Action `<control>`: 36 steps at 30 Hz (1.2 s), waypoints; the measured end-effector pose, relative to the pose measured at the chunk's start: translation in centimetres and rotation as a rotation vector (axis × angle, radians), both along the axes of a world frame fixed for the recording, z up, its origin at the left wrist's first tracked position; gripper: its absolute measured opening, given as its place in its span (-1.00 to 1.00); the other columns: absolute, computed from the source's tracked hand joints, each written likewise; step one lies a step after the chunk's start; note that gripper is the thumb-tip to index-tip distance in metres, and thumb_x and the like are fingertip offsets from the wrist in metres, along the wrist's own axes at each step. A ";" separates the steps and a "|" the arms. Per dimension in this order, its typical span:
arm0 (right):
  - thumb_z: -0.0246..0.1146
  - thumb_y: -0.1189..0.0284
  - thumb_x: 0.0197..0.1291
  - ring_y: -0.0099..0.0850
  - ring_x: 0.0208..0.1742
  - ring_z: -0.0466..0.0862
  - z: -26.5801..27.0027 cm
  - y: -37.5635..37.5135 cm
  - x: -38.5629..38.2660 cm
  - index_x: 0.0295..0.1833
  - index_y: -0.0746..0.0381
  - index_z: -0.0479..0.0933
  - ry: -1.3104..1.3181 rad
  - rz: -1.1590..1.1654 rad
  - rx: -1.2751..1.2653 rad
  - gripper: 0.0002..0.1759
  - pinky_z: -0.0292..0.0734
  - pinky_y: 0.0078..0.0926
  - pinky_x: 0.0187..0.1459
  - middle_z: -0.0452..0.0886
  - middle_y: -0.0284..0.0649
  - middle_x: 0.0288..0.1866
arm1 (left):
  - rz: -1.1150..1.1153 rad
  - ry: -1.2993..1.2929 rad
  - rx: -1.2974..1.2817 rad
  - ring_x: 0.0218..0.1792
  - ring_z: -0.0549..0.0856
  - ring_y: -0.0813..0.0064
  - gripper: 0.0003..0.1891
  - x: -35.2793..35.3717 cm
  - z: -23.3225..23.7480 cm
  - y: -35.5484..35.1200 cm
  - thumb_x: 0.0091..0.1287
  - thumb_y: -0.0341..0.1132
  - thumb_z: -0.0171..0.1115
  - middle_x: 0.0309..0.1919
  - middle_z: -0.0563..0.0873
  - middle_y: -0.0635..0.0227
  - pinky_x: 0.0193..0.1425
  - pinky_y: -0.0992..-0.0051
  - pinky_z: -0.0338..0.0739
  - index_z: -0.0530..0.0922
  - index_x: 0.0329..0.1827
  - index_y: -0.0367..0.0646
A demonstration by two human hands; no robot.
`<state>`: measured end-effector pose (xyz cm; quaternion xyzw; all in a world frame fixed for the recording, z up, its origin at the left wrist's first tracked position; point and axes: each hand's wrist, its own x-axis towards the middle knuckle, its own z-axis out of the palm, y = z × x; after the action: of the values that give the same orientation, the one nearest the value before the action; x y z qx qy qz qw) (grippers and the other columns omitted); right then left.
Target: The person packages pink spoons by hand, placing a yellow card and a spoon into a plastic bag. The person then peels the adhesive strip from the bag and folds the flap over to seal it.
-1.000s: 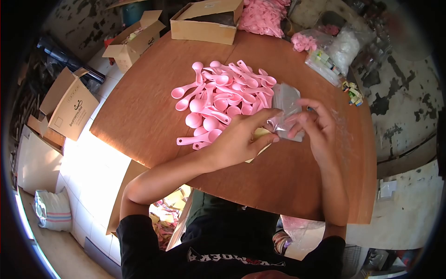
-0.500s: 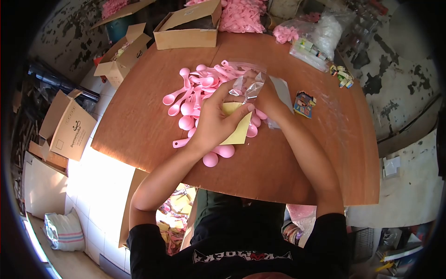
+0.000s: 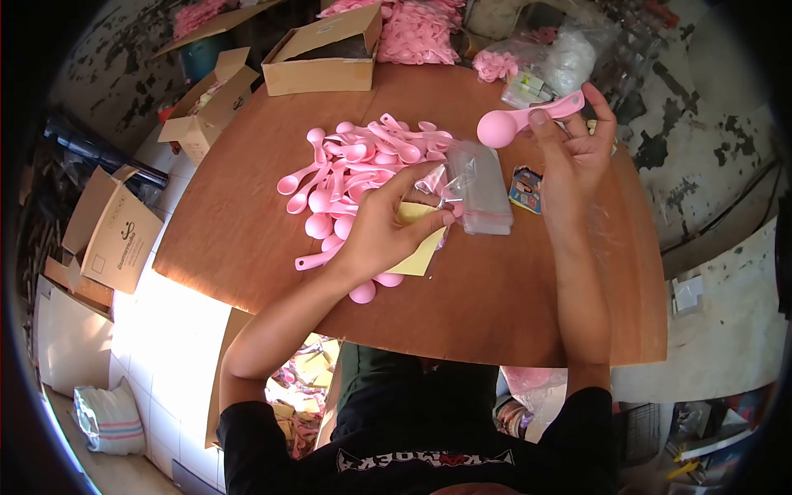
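Note:
In the head view a pink plastic scoop spoon (image 3: 500, 129) is raised over the right side of the table, its round bowl pointing left. My right hand (image 3: 572, 158) pinches it by the handle. My left hand (image 3: 393, 213) is closed on a clear plastic bag (image 3: 431, 179) and a yellow card (image 3: 418, 256); how the two fit together is partly hidden by the fingers. Beside and behind that hand lies a pile of pink spoons (image 3: 353, 153). A stack of clear plastic bags (image 3: 487, 196) rests just right of it.
A small printed packet (image 3: 525, 190) lies right of the bags. At the table's back stand a cardboard box (image 3: 320, 73), a large bag of pink pieces (image 3: 419, 33) and clear plastic bags (image 3: 572, 64). Open cartons (image 3: 124, 235) sit on the floor at left.
My right hand has moved from the pile and bag to the upper right and now holds a pink spoon. The bag stack is uncovered. My left hand keeps its grip.

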<state>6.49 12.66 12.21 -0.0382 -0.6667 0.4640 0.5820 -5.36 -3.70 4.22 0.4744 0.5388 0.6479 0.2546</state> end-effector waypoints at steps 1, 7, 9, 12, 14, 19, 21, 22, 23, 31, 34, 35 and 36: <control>0.34 0.64 0.23 -0.40 -0.16 0.73 0.3 -0.7 0.3 0.36 0.34 0.15 -0.003 0.060 -0.010 -0.33 0.67 -0.50 -0.10 0.69 0.00 -0.12 | -0.018 0.023 0.004 -0.16 0.79 0.48 -0.37 0.1 -0.2 0.0 0.29 -0.41 0.41 -0.16 0.77 0.17 -0.16 0.53 0.68 0.35 0.40 -0.27; 0.37 0.64 0.21 -0.48 -0.16 0.71 -2.2 -0.7 0.2 0.34 0.32 0.21 -0.119 0.216 0.023 -0.35 0.64 -0.57 -0.11 0.69 -0.09 -0.15 | -0.062 0.047 0.040 -0.04 0.75 0.52 -0.37 0.6 -1.2 0.7 0.26 -0.41 0.43 -0.03 0.74 0.20 0.00 0.49 0.64 0.38 0.38 -0.28; 0.37 0.63 0.20 -0.51 -0.17 0.71 -2.9 -0.9 0.4 0.33 0.31 0.25 -0.162 0.261 0.032 -0.37 0.62 -0.59 -0.11 0.70 -0.13 -0.14 | -0.071 0.031 0.057 -0.03 0.75 0.53 -0.36 0.6 -1.3 0.8 0.24 -0.41 0.44 -0.02 0.74 0.21 0.03 0.48 0.63 0.39 0.38 -0.29; 0.40 0.58 0.18 -0.58 -0.18 0.69 -3.0 -1.5 1.0 0.24 0.31 0.42 -0.280 0.203 0.171 -0.49 0.61 -0.59 -0.11 0.70 -0.23 -0.15 | -0.081 0.079 0.077 -0.07 0.74 0.55 -0.36 0.7 -1.3 0.5 0.26 -0.38 0.43 -0.03 0.74 0.23 0.01 0.49 0.61 0.38 0.39 -0.29; 0.41 0.57 0.17 -0.58 -0.17 0.69 -2.7 -2.0 1.4 0.21 0.30 0.46 -0.269 0.187 0.196 -0.51 0.61 -0.60 -0.12 0.70 -0.24 -0.14 | -0.110 0.097 0.006 -0.11 0.71 0.57 -0.44 0.9 -1.1 0.2 0.40 -0.26 0.31 -0.06 0.73 0.27 -0.04 0.52 0.58 0.37 0.40 -0.29; 0.42 0.57 0.14 -0.56 -0.13 0.68 -2.9 -2.4 2.1 0.16 0.25 0.54 -0.258 0.125 0.258 -0.56 0.60 -0.59 -0.13 0.71 -0.28 -0.10 | -0.136 -0.024 -0.039 -0.08 0.66 0.59 -0.53 1.5 0.0 -0.1 0.57 -0.15 0.04 -0.08 0.73 0.30 0.00 0.54 0.55 0.41 0.37 -0.31; 0.44 0.55 0.10 -0.47 -0.11 0.68 -2.7 -2.8 2.4 0.02 0.23 0.63 -0.233 0.059 0.279 -0.66 0.58 -0.52 -0.10 0.68 -0.28 -0.11 | -0.132 -0.052 -0.093 -0.05 0.65 0.59 -0.55 1.6 0.4 -0.2 0.60 -0.15 -0.03 -0.07 0.72 0.29 0.03 0.54 0.54 0.43 0.35 -0.32; 0.44 0.55 0.10 -0.47 -0.11 0.68 -2.4 -2.7 2.7 0.02 0.23 0.63 -0.226 0.058 0.280 -0.66 0.58 -0.52 -0.10 0.68 -0.28 -0.11 | -0.123 -0.003 -0.068 -0.03 0.67 0.58 -0.55 1.8 0.6 -0.3 0.62 -0.16 -0.10 -0.05 0.71 0.27 0.03 0.54 0.56 0.43 0.36 -0.32; 0.45 0.55 0.07 -0.41 -0.10 0.67 -2.1 -2.3 3.2 -0.06 0.24 0.66 -0.279 0.032 0.469 -0.72 0.56 -0.48 -0.08 0.66 -0.25 -0.12 | -0.114 0.048 -0.041 -0.02 0.68 0.57 -0.55 1.9 0.8 -0.5 0.63 -0.17 -0.17 -0.03 0.70 0.25 0.04 0.55 0.57 0.42 0.36 -0.32; 0.48 0.52 -0.04 -0.27 -0.12 0.64 -0.7 -3.0 4.5 -0.29 0.24 0.69 -0.309 -0.034 0.638 -0.84 0.54 -0.37 -0.09 0.62 -0.25 -0.15 | -0.014 0.270 0.003 -0.05 0.69 0.49 -0.64 3.7 2.1 -1.7 0.57 -0.39 -0.03 -0.12 0.71 0.14 0.05 0.49 0.56 0.41 0.37 -0.30; 0.48 0.50 -0.08 -0.28 -0.14 0.63 -0.6 -3.1 5.2 -0.31 0.22 0.68 -0.364 -0.096 0.678 -0.83 0.55 -0.34 -0.11 0.61 -0.28 -0.18 | 0.040 0.424 0.005 -0.19 0.78 0.38 -0.64 4.6 2.9 -1.9 0.54 -0.43 0.01 -0.28 0.73 0.06 -0.12 0.48 0.61 0.42 0.35 -0.26; 0.47 0.47 -0.07 -0.29 -0.16 0.62 -0.5 -3.1 5.5 -0.31 0.21 0.67 -0.398 -0.116 0.718 -0.83 0.55 -0.33 -0.13 0.61 -0.30 -0.20 | 0.052 0.448 -0.067 -0.25 0.81 0.34 -0.65 5.0 3.2 -2.1 0.53 -0.43 0.02 -0.35 0.74 0.05 -0.18 0.47 0.62 0.42 0.35 -0.25; 0.47 0.45 -0.07 -0.31 -0.18 0.62 -0.5 -3.1 5.7 -0.32 0.20 0.66 -0.431 -0.135 0.759 -0.84 0.55 -0.32 -0.15 0.60 -0.32 -0.23 | 0.080 0.523 -0.018 -0.43 0.80 0.22 -0.64 5.1 2.8 -1.9 0.50 -0.45 0.05 -0.51 0.71 0.05 -0.35 0.41 0.63 0.42 0.32 -0.29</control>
<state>12.16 9.51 11.73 0.0386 -0.8921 0.1285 0.4314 -0.25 -5.61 7.07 0.6018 0.6104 0.5079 0.0853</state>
